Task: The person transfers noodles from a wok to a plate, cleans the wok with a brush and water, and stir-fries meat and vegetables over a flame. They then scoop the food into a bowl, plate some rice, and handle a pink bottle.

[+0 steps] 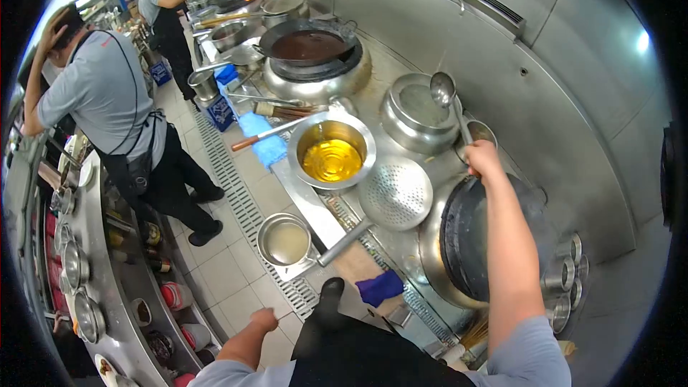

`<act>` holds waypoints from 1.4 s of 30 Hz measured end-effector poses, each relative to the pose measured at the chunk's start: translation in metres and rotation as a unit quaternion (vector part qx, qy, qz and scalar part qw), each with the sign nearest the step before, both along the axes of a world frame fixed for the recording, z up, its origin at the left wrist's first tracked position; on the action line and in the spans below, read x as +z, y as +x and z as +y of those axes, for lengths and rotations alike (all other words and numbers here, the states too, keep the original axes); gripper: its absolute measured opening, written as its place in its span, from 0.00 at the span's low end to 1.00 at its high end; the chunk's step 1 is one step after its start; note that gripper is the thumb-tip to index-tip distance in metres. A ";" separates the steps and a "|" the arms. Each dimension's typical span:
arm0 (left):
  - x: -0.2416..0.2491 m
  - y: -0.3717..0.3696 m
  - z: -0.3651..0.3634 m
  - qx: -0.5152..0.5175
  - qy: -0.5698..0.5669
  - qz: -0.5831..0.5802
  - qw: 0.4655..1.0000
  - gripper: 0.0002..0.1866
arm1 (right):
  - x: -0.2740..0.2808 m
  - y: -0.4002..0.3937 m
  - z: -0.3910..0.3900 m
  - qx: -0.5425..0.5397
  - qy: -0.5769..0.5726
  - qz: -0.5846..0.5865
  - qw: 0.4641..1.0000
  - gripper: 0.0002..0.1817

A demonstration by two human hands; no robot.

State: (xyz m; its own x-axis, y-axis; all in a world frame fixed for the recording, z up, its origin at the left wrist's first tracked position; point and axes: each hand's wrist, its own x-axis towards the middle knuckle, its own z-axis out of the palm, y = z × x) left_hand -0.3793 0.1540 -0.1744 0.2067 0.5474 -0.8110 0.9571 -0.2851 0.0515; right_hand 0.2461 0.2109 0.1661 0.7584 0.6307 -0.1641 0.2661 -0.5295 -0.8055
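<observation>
My right hand (pixel 484 158) is wrapped round the handle of a metal ladle (pixel 443 90). The ladle's bowl is raised over a lidded steel pot (pixel 418 111), and below my right forearm sits a large dark wok (pixel 466 236) on its burner ring. Low at my side, my left hand (pixel 264 319) is loosely closed, with nothing visible in it. Nearest to it is a small pot of cloudy liquid (pixel 285 240) by the counter's front edge. A round perforated strainer (pixel 396 193) lies on the counter, its thick handle pointing toward me. Beside it stands a steel pot with golden oil (pixel 295 150).
A second wok with dark liquid (pixel 304 46) stands further along the range. Blue cloths (pixel 380 288) lie on the front edge. A co-worker (pixel 118 100) stands in the tiled aisle to the left, others farther off. Shelving with bowls (pixel 89 315) lines the left side.
</observation>
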 end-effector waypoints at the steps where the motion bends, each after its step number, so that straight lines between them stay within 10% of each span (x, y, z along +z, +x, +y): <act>1: 0.005 -0.022 -0.005 0.015 -0.014 0.029 0.999 0.22 | -0.014 0.002 0.022 0.000 -0.044 -0.034 0.998 0.06; 5: -0.020 -0.098 -0.038 0.022 -0.105 0.088 0.990 0.24 | -0.049 0.010 0.067 -0.004 -0.019 0.137 0.990 0.05; 8: -0.029 -0.104 -0.028 -0.025 -0.116 0.063 0.991 0.24 | -0.042 0.018 0.066 -0.062 0.175 0.503 0.844 0.04; 11: -0.041 -0.089 -0.019 -0.033 -0.086 -0.001 0.996 0.24 | -0.029 0.011 0.044 -0.087 0.252 0.581 0.769 0.07; 15: 0.000 0.020 -0.010 0.006 -0.032 -0.100 0.994 0.22 | -0.002 0.002 -0.020 -0.042 0.290 0.619 0.729 0.07; 19: -0.025 0.139 -0.020 -0.231 -0.097 -0.194 0.949 0.19 | 0.040 -0.017 -0.108 -0.010 0.344 0.608 0.716 0.14; 22: -0.082 0.196 -0.082 -0.203 -0.081 -0.379 0.899 0.19 | 0.071 -0.045 -0.176 -0.026 0.364 0.595 0.716 0.17; 25: -0.151 0.262 -0.159 -0.457 -0.130 -0.315 0.822 0.22 | 0.088 -0.074 -0.238 -0.062 0.387 0.582 0.713 0.20; 26: -0.142 0.271 -0.189 -0.070 -0.242 -0.353 0.901 0.18 | 0.088 -0.081 -0.258 -0.071 0.389 0.573 0.717 0.20; 27: -0.138 0.280 -0.214 0.328 -0.318 -0.324 0.828 0.16 | 0.088 -0.087 -0.278 -0.088 0.381 0.572 0.721 0.21; 36: -0.129 0.353 -0.293 0.392 -0.417 -0.337 0.747 0.17 | 0.056 -0.119 -0.411 -0.196 0.143 0.321 0.916 0.16; 42: -0.120 0.351 -0.281 0.477 -0.431 -0.339 0.687 0.19 | 0.043 -0.152 -0.474 -0.213 0.048 0.197 0.956 0.19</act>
State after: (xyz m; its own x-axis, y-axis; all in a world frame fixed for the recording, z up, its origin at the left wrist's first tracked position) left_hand -0.0280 -0.1271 -0.2946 0.5776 0.0721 -0.8131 0.3601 0.8714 0.3331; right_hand 0.0939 -0.2633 0.2093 0.8407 0.3042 -0.4480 -0.2923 -0.4414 -0.8483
